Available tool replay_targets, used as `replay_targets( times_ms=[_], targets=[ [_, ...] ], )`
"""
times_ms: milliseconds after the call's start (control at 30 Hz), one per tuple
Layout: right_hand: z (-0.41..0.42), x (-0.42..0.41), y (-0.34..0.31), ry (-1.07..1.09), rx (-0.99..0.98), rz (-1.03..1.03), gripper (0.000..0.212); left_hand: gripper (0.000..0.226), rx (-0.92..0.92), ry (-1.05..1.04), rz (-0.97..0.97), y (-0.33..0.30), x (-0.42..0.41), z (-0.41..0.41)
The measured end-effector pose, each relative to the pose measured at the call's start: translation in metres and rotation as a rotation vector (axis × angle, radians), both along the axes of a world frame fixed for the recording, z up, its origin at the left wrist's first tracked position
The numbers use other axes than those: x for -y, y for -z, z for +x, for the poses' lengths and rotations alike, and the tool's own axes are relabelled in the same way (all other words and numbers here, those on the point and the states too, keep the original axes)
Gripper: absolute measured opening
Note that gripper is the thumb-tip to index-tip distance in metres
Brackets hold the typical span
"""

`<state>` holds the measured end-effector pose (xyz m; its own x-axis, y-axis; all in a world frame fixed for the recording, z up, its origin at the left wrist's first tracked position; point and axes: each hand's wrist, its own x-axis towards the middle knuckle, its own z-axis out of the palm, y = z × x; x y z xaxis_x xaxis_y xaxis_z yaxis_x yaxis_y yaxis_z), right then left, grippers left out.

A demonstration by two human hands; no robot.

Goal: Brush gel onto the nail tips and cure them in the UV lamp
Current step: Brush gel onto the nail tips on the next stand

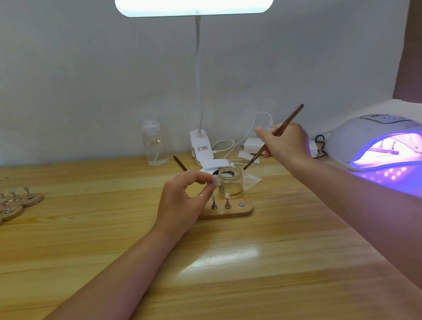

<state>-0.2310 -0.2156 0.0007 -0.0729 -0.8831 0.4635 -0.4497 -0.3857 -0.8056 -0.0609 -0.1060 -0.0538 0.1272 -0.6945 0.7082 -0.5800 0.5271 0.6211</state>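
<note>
The left hand point(182, 198) pinches a small peg with a pale nail tip point(216, 181) on it between thumb and fingertips, holding it just above the near wooden stand point(229, 211) at the middle of the table point(236, 269). The right hand point(286, 140) grips a thin brown brush point(273, 137) like a pen, its bristle end pointing down at the rim of a small glass jar point(230, 183) that stands just behind the stand; whether the bristles touch the jar I cannot tell. On that stand 2 pegs point(220, 201) are upright with tips on them, and a bare metal disc on its right end looks like a vacant place. At the far right the UV lamp point(381, 140) glows violet, and another stand with pegs point(387, 149) lies inside it, so 1 batch appears to be curing. At the far left several more wooden stands point(10, 204) with pegs wait in a cluster, well apart from the hands; whether their tips are coated is too small to judge. By these signs the job seems partly done: some tips are under the light, the held tip is about to be coated, and the 2 on the near stand plus the left cluster likely remain. A white desk lamp point(194, 2) shines overhead, and a clear pump bottle point(154, 146) stands at the back.
</note>
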Motion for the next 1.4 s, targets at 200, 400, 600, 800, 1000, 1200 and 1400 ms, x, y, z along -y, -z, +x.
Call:
replay_targets(
  times_ms=[200, 400, 600, 800, 1000, 1200, 1400],
  targets=[
    [0.0, -0.027, 0.006, -0.097, 0.233, -0.212, 0.042, 0.027, 0.023, -0.017, -0.008, 0.001, 0.002, 0.001],
    [0.007, -0.063, 0.038, -0.388, 0.283, -0.363, 0.022, 0.026, 0.02, -0.03, 0.002, 0.003, 0.002, 0.001],
    [0.009, -0.078, 0.051, -0.438, 0.07, -0.465, 0.022, 0.014, 0.033, -0.044, 0.001, 0.004, 0.005, 0.002],
    [0.011, -0.078, 0.053, -0.485, 0.143, -0.45, 0.032, 0.018, 0.022, -0.068, 0.015, 0.005, 0.007, 0.003],
    [0.012, -0.08, 0.055, -0.505, 0.163, -0.383, 0.035, 0.02, 0.016, -0.069, 0.029, 0.005, 0.006, 0.002],
    [0.012, -0.079, 0.053, -0.493, 0.091, -0.437, 0.039, 0.022, 0.016, -0.059, 0.038, 0.005, 0.006, 0.002],
    [0.013, -0.082, 0.051, -0.484, 0.184, -0.399, 0.034, 0.018, 0.0, -0.052, 0.05, 0.006, 0.007, 0.002]
  ],
)
